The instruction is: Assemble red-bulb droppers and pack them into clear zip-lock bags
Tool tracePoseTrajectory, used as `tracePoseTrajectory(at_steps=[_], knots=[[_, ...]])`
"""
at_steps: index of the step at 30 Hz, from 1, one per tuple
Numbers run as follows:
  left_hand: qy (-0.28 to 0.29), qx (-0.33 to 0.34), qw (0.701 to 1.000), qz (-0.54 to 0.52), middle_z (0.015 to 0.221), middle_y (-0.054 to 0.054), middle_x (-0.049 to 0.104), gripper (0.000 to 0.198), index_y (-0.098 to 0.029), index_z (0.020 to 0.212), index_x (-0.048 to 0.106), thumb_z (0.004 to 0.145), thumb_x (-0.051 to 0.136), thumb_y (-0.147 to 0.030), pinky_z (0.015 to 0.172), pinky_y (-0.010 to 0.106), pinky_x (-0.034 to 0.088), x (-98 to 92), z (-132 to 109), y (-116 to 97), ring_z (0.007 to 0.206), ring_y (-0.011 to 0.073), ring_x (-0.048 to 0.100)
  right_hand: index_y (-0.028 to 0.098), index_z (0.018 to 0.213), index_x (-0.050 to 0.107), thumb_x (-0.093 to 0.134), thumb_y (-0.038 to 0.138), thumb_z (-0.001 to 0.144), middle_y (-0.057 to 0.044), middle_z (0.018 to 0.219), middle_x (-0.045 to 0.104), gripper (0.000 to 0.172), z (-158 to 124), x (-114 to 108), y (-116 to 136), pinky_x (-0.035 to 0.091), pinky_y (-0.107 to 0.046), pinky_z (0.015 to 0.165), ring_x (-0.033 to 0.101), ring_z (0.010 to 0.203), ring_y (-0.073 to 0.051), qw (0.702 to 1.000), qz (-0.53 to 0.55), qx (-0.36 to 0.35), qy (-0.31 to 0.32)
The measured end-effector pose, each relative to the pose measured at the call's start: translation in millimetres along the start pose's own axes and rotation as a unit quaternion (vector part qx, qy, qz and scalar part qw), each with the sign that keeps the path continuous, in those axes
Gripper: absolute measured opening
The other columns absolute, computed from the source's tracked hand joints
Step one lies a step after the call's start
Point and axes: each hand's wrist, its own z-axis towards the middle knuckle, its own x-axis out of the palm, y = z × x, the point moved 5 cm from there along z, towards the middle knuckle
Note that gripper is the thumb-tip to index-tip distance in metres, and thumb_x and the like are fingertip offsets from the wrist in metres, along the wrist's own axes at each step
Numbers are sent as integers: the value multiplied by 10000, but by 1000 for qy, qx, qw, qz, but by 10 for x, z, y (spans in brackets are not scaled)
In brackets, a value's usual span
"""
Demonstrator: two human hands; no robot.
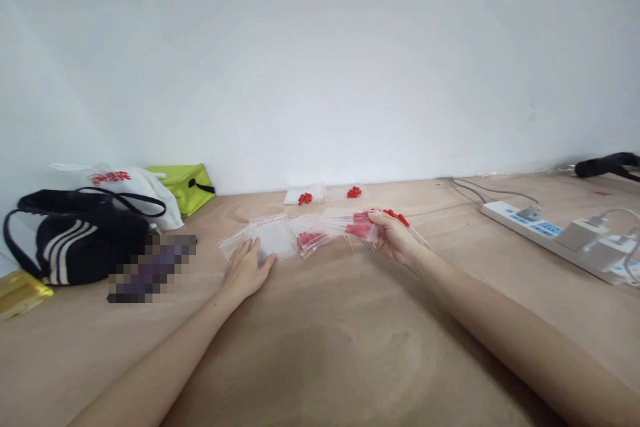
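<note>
My left hand (pixel 245 270) lies with its fingers spread on several clear zip bags (pixel 281 243) on the table. My right hand (pixel 394 237) pinches the right end of a clear zip bag (pixel 360 227) with red pieces inside, raised a little above the table. Another bag with red pieces (pixel 311 240) lies between the hands, partly overlapped by the held one. Beyond my right fingers, thin pale sticks with red ends (pixel 399 217) are partly hidden by the hand. Farther back, two small clear bags rest flat, with red-ended pieces (pixel 305 199) and more red pieces (pixel 354 192) on them.
At left sit a black bag with white stripes (pixel 95 240), a white plastic bag (pixel 143 187), a lime-green pouch (pixel 183 187) and a yellow packet (pixel 23 293). A blurred-out dark item (pixel 153 270) lies nearby. On the right is a white power strip (pixel 543 233) with cables.
</note>
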Motion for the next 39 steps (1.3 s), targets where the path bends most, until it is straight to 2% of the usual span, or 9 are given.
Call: tracePoseTrajectory(at_steps=[8, 13, 17, 20, 23, 26, 32, 36, 39], knots=[[65, 34, 997, 39, 1158, 104, 558, 321, -163, 985, 601, 874, 314, -255, 873, 337, 408, 20, -14, 21, 1070, 238, 518, 182, 706, 442, 545, 109, 719, 2, 657, 580, 127, 393, 631, -465, 503, -199, 529, 585, 582, -94, 996, -54, 1, -65], [35, -24, 999, -14, 1060, 95, 620, 347, -158, 971, 616, 884, 296, -263, 824, 339, 429, -17, -13, 104, 1011, 252, 554, 217, 794, 358, 611, 142, 645, 46, 640, 503, 303, 416, 616, -599, 476, -225, 447, 549, 497, -101, 985, -113, -28, -125], [-112, -41, 987, -107, 1021, 99, 632, 410, -153, 1033, 596, 896, 252, -328, 809, 364, 429, -208, -51, 136, 979, 263, 560, 219, 828, 374, 645, 207, 603, 78, 598, 447, 352, 225, 357, -517, 427, -219, 452, 483, 464, -86, 968, -186, -102, -135], [-207, 139, 949, -195, 1119, 90, 582, 449, -152, 1108, 558, 904, 229, -379, 922, 366, 363, -360, -186, -104, 1088, 229, 482, 201, 811, 432, 628, 275, 627, 65, 600, 450, 279, -34, 191, -387, 404, -220, 512, 457, 508, -83, 913, -336, -218, -78], [-106, 381, 894, -212, 1188, 50, 541, 414, -235, 1160, 528, 908, 244, -399, 959, 367, 327, -353, -425, -540, 1150, 206, 413, 190, 735, 474, 536, 427, 716, 46, 566, 455, 246, -293, 22, -371, 367, -210, 462, 447, 488, -86, 907, -377, -188, 16], [38, 489, 855, -167, 1293, 1, 443, 352, -340, 1196, 479, 911, 275, -371, 997, 398, 256, -271, -645, -869, 1222, 212, 312, 185, 704, 474, 394, 547, 774, 54, 467, 442, 377, -513, -151, -350, 326, -203, 387, 415, 382, -80, 921, -371, -98, 59], [173, 432, 878, -115, 1405, 21, 249, 414, -397, 1271, 347, 864, 357, -469, 963, 545, 203, -178, -711, -989, 1245, 314, 229, 160, 732, 543, 411, 538, 774, 35, 515, 480, 402, -647, -272, -276, 352, -204, 430, 426, 426, -74, 912, -398, -85, 57], [221, 395, 886, -103, 1387, 53, 288, 439, -360, 1291, 330, 865, 367, -458, 963, 531, 225, -138, -700, -958, 1233, 303, 265, 157, 910, 570, 576, 385, 700, 7, 660, 553, 310, -616, -262, -258, 376, -217, 493, 448, 509, -83, 881, -449, -145, 22], [229, 397, 882, -109, 1391, 37, 286, 403, -355, 1288, 340, 886, 355, -385, 984, 497, 227, -144, -696, -969, 1244, 274, 268, 157, 825, 622, 558, 333, 705, 5, 611, 555, 222, -620, -247, -282, 353, -221, 473, 433, 491, -88, 851, -508, -130, 23]])
